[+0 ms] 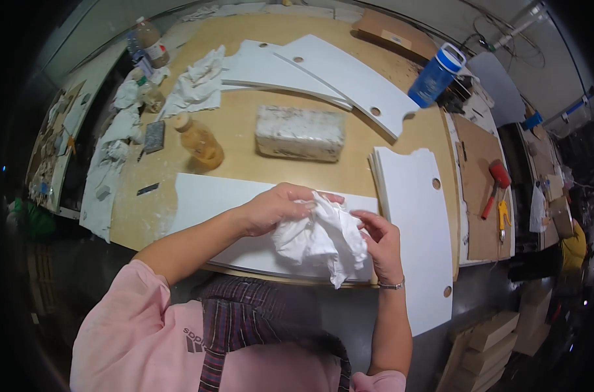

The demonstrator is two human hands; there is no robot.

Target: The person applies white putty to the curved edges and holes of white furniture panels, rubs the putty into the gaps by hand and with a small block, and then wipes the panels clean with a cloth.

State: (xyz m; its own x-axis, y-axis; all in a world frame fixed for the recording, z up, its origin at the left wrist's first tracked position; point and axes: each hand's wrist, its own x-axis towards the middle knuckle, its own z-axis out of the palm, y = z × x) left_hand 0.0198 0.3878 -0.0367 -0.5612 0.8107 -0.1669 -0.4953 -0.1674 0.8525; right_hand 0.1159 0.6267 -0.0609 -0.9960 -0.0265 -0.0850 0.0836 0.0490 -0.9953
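A crumpled white cloth [320,238] is bunched between my two hands, above a white panel [244,196] at the table's near edge. My left hand [284,208] grips its upper left part, thumb and fingers closed on the fabric. At the cloth's right side, my right hand [380,243] pinches it between thumb and fingers. One corner of the cloth hangs down near the panel's front edge. Beyond my hands lies a worn, whitish block [300,132]. To its left stands a bottle of amber liquid [200,144].
White panels with round holes lie stacked at the right [414,222] and the back [342,78]. A blue bottle [435,75] stands back right. Another cloth [199,81] and a grey block [154,136] lie left. A red mallet [498,175] rests on the right-hand bench.
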